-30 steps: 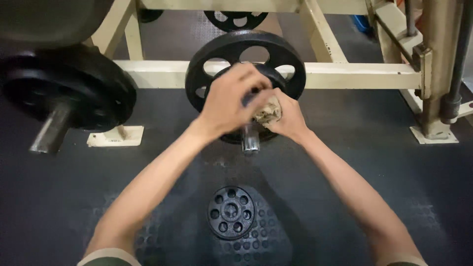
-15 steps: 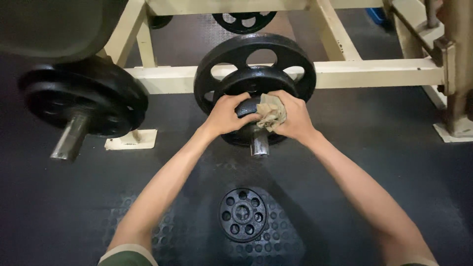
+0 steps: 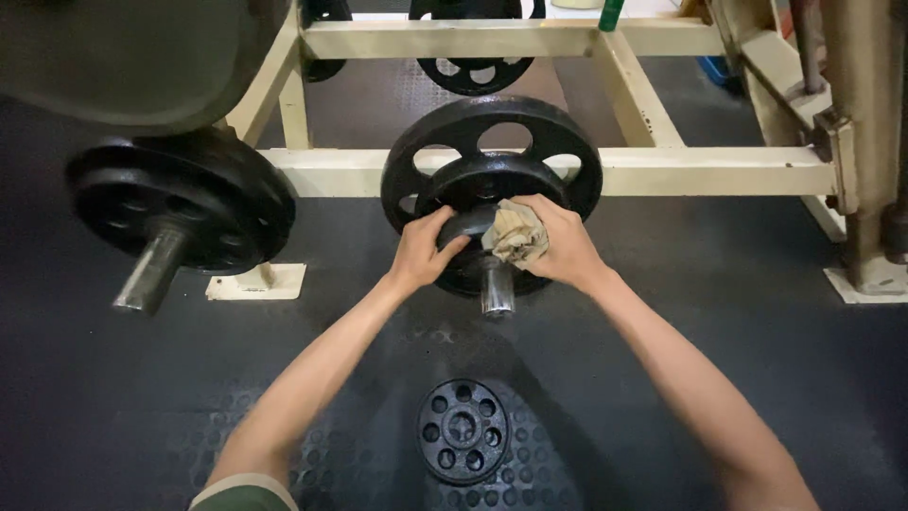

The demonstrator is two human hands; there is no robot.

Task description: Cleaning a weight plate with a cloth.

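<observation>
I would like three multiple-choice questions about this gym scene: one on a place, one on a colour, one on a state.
1. Where does the small plate with round holes lie?
A. on the rubber floor
B. on the frame
C. on a bench

2. What colour is the rack frame?
A. red
B. cream
C. blue

3. What does the right hand hold?
A. nothing
B. a bottle
C. a crumpled cloth

Answers: 1 A, it lies flat between the forearms. 2 B, the bars are pale cream. 3 C, the cloth is pressed to the plate on the peg, which the left hand grips.
</observation>
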